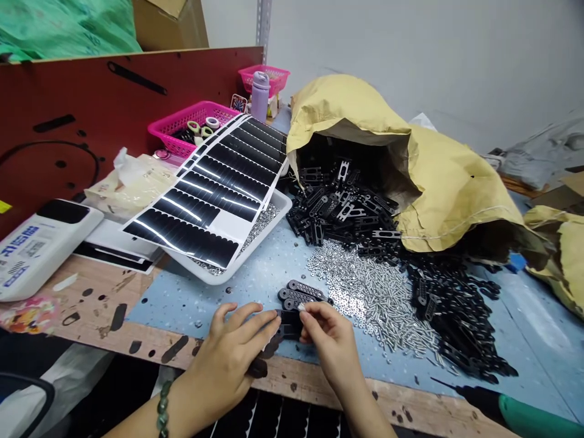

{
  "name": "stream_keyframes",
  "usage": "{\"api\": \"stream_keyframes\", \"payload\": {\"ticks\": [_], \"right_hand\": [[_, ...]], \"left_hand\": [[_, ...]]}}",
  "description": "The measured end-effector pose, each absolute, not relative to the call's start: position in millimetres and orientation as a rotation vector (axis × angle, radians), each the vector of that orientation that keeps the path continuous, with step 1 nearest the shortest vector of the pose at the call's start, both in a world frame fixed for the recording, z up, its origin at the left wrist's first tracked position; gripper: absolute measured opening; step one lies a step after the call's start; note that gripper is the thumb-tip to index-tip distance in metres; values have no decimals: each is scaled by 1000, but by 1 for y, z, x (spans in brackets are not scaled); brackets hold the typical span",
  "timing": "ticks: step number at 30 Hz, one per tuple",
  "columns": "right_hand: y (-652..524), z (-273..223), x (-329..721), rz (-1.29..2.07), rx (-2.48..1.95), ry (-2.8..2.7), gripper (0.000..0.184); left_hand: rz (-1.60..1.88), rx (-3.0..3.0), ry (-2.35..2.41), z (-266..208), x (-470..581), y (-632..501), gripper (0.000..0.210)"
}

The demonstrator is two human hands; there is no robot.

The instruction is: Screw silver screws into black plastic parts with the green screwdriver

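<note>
A purple bottle (pixel 260 97) stands before a small pink basket (pixel 250 77), with a larger pink basket (pixel 166 136) nearer. A green bag (pixel 68 27) and cardboard box (pixel 182 27) show above a red panel (pixel 137 112); a white device (pixel 48 249) lies far left.

part (pixel 291 326) left of screws (pixel 387 298) | sheets (pixel 201 194) on tray (pixel 218 278) | sack (pixel 349 104) behind screws

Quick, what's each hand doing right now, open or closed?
Left hand: fingers extended at the black part; grip can't be told.
Right hand: thumb and forefinger pinched closed by that part; what's held is unclear.
</note>
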State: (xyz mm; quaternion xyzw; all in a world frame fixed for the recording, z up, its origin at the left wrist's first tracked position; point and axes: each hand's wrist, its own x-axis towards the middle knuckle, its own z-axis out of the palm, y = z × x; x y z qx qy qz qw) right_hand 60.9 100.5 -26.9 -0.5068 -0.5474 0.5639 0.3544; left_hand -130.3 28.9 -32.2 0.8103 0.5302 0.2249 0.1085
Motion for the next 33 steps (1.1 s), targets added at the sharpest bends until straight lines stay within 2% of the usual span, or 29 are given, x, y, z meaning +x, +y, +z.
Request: {"api": "stream_keyframes", "payload": {"ticks": [9, 13, 18, 21, 24, 29, 33], "right_hand": [[103, -29, 56, 1210, -1386, -1701, 14], [108, -30, 58, 965, -1478, -1911, 2], [106, -21, 66, 635, -1389, -2104, 20], [96, -7, 65, 820, -1044, -2189, 29], [88, 3, 65, 1077, -873, -2234, 18], [96, -3, 77, 1196, -1207, -1687, 7], [108, -20, 76, 1325, -1387, -1312, 21]], "left_hand": [[709, 2389, 1549, -27, -126, 32, 76], [706, 2350, 1569, -27, -122, 37, 74], [623, 2331, 1542, -23, -125, 42, 67], [641, 2303, 1454, -17, -126, 43, 58], [714, 2189, 1373, -11, -124, 42, 53], [879, 1990, 1569, -16, -124, 45, 48], [644, 2336, 1529, -24, -123, 51, 56]]}}
